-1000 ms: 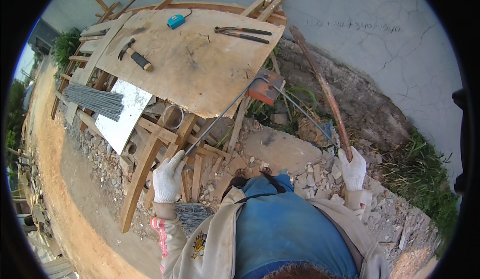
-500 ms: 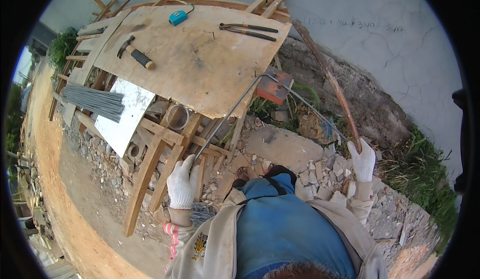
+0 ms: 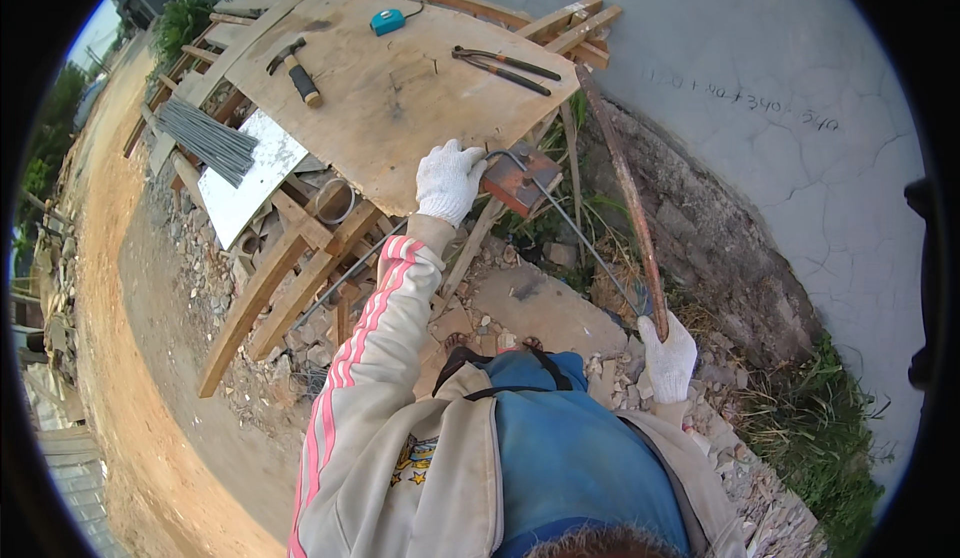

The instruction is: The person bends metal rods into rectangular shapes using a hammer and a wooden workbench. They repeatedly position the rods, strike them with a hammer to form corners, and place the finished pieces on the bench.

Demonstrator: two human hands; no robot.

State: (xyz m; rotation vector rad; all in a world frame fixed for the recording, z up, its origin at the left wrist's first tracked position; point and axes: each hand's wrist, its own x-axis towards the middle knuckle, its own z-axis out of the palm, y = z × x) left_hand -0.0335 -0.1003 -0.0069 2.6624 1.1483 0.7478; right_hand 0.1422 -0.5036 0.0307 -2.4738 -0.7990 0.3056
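Left hand [image 3: 449, 183], white knit glove, out at the near edge of the counter [image 3: 350, 123], a worn plywood board on rough timbers. Fingers partly curled, up against the bend of a thin grey metal rod [image 3: 585, 241]; cannot tell whether that grip is closed on the rod or only resting there. Rod bent to a wide, upside-down V: the bend lies at a reddish block [image 3: 518, 194] by the counter's right corner, one leg running down left, passing behind the left sleeve [image 3: 365, 323], the other slanting down right to the right hand [image 3: 668, 358]. That hand, also gloved, has its grip wrapped round the lower end of a long rusty bar [image 3: 628, 183], which leans up and away toward the grey wall [image 3: 770, 168]. Rod's right end meets the bar just beside the fingers; cannot tell whether it is held too. On the counter: claw hammer [image 3: 297, 76] to the left, teal tape measure [image 3: 387, 22] near the far edge, long-handled pincers [image 3: 505, 66] at right with orange on the handles. Left of the counter, a bundle of grey rods [image 3: 207, 138] lies partly over a white sheet [image 3: 232, 213]. Broken stone and rubble around the feet; grass [image 3: 820, 408] at lower right.
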